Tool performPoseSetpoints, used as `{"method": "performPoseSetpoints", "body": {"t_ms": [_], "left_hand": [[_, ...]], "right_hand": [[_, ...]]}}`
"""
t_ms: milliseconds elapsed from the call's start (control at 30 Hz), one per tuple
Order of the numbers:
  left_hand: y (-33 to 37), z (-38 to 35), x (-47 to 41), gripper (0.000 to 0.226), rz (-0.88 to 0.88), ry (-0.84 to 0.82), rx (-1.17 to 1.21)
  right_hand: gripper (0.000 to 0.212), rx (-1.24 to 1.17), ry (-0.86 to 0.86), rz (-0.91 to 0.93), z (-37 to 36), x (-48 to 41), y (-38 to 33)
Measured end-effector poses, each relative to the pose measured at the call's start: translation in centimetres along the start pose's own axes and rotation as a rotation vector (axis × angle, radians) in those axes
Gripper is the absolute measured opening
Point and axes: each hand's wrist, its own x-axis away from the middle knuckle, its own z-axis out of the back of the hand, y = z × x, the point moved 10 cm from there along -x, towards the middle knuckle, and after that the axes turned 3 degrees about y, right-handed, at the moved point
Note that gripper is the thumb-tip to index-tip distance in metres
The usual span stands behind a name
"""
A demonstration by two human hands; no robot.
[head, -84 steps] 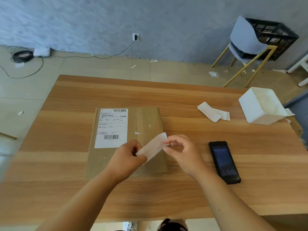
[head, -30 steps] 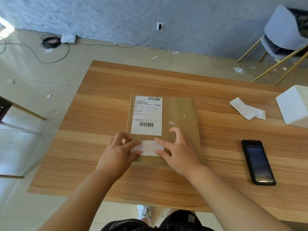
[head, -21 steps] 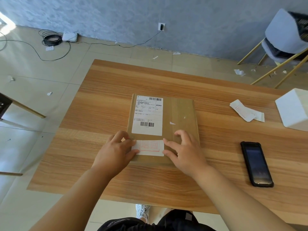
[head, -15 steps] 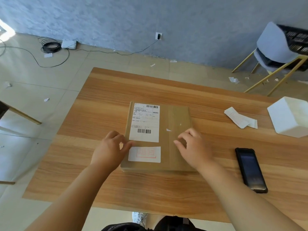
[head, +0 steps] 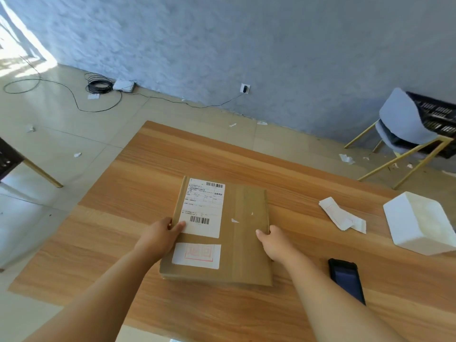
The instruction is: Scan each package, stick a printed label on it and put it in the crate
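A flat brown cardboard package (head: 243, 245) lies on the wooden table (head: 246, 156) in front of me. It carries a large white shipping label (head: 203, 207) with barcodes and, below that, a small white printed label (head: 196, 255) with red print, stuck flat. My left hand (head: 160, 236) grips the package's left edge, thumb on top. My right hand (head: 274, 240) grips the right edge, thumb on top. The near end of the package looks slightly raised off the table. A black crate (head: 436, 119) sits behind a chair at the far right.
A black handheld scanner (head: 346, 280) lies on the table right of my right arm. Loose label slips (head: 341, 217) and a white box (head: 419, 225) sit at the right. A blue chair (head: 404, 129) with yellow legs stands on the floor beyond; cables lie at the far left.
The small label went from held between both hands to stuck flat on the package. Both hands then moved off it outward to the package's left and right edges and took hold.
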Motion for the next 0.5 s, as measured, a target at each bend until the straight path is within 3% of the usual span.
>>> {"method": "performPoseSetpoints", "body": {"t_ms": [167, 333, 500], "left_hand": [[-0.3, 0.3, 2.8, 0.034, 0.036, 0.09, 0.248], [-2.3, 3.7, 6.4, 0.047, 0.065, 0.311, 0.379], [-6.2, 9.5, 10.6, 0.044, 0.112, 0.548, 0.496]], "right_hand": [[0.041, -0.057, -0.027, 0.078, 1.5, -0.6, -1.8], [0.029, -0.078, -0.062, 0.315, 2.2, 0.3, -8.2], [0.027, -0.065, -0.138, 0.547, -0.9, 3.3, -16.8]]}}
